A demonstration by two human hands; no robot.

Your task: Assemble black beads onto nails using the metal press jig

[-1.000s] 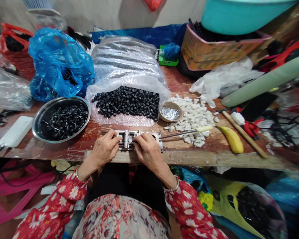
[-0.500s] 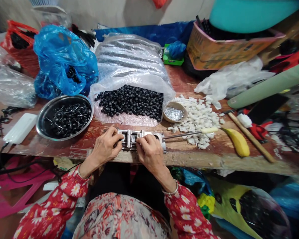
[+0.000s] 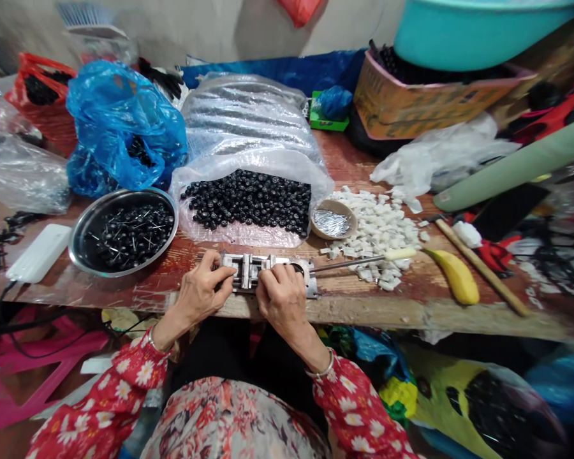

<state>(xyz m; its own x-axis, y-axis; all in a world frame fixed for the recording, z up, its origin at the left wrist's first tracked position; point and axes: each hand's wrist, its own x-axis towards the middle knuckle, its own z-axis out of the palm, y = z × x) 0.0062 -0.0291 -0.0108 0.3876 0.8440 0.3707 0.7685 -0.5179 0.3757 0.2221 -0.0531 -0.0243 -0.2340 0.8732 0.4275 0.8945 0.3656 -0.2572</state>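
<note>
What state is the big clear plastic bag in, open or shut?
Open: the clear plastic bag has its mouth spread wide at the front, where a heap of black pieces shows uncovered.

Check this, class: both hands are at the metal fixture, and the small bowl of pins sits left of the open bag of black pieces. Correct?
No: the head view shows the small bowl of pins right of the open bag. The left hand and right hand are at the metal fixture.
</note>
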